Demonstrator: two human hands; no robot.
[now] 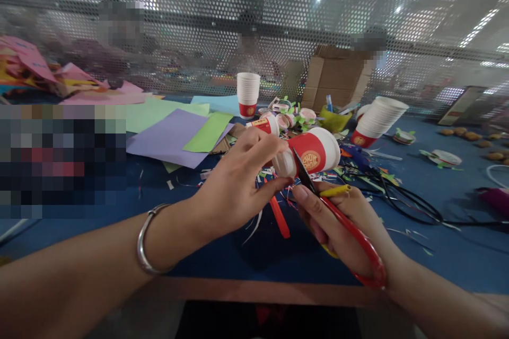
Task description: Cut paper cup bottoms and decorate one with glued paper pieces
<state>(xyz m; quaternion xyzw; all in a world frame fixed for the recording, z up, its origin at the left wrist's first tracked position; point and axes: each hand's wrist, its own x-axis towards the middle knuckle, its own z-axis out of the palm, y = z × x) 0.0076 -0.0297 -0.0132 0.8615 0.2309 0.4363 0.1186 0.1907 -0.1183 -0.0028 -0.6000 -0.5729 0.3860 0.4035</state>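
Note:
A white paper cup with a red band and gold emblem point(326, 151) lies tipped on its side in the air, its mouth toward the right. Around its base end the fingers of my left hand point(234, 185) are closed. My right hand point(350, 217) grips red-handled scissors point(369, 254), whose dark blades lie against the cup's band near its base. A yellow stick-like piece point(336, 190) also shows at my right fingers; I cannot tell its kind. Below the cup an orange-red strip point(280, 217) lies on the blue table point(222, 254) among paper scraps.
Stacked paper cups point(248, 90) stand behind, with another leaning stack point(379, 119) at right. Coloured paper sheets point(167, 137) spread left. Small paper-cup crafts point(441, 158), a yellow-green container point(334, 119), a black cable point(421, 212) and a cardboard box point(336, 77) lie around. A perforated screen point(178, 47) stands behind.

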